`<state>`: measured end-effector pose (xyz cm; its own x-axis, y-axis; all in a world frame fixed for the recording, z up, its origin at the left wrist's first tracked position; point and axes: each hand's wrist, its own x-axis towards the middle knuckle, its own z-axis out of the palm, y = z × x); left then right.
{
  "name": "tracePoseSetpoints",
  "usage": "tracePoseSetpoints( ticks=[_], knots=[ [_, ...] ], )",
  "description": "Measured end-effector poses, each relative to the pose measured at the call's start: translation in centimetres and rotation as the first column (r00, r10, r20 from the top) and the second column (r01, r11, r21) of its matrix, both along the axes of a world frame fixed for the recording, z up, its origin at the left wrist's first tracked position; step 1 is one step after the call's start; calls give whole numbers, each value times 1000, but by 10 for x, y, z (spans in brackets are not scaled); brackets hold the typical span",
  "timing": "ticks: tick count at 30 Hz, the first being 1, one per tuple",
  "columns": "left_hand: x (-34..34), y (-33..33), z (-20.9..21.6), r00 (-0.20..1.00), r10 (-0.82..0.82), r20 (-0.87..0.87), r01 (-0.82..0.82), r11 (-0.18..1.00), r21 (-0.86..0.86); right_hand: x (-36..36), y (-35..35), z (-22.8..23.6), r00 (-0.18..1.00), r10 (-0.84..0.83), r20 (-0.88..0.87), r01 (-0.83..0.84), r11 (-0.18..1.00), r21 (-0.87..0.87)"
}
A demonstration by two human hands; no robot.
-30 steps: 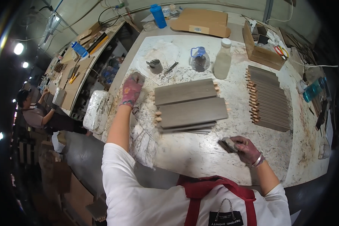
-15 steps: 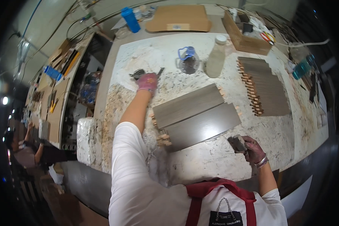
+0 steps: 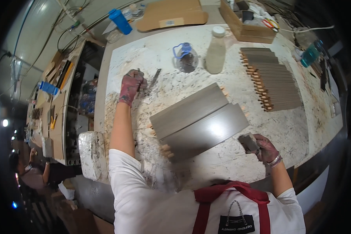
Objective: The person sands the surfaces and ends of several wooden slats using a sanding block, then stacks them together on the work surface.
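My left hand, in a stained pink glove, is curled shut at the table's far left. Whatever sits in its fingers is dark and mostly hidden. Just right of it a thin dark blade-like tool lies on the table. In my right hand, its glove darkly smeared, is a grey block, held over the near right of the table. Between the hands lie two grey boards side by side, a far board and a glossy near board, with light wooden tabs showing at their ends.
Several narrow grey boards with wooden tabs lie in a row at right. Behind stand a blue-handled jug, a cloudy bottle, a blue bottle and a cardboard box. A wrapped white block borders the left edge; another person is beyond.
My left hand has moved left and its fingers have curled over the dark thing there, away from the blade-like tool. The right hand still holds the grey block, now turned slightly.
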<state>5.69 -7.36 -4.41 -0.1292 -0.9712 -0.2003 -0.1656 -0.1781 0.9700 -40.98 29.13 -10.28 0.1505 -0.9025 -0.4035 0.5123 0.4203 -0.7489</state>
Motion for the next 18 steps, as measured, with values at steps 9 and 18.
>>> tracePoseSetpoints(
  ticks=[9, 18],
  knots=[
    [96, -18, -27, 957, 240, 163, -143, 879, -456, 3, -8, 10, 999, 45, -4, -45, 999, -7],
    [77, -34, -56, 714, 305, 630, 87, 854, -512, 3, -9, 9, 998, 32, -53, -29, 999, 43]
  ],
)
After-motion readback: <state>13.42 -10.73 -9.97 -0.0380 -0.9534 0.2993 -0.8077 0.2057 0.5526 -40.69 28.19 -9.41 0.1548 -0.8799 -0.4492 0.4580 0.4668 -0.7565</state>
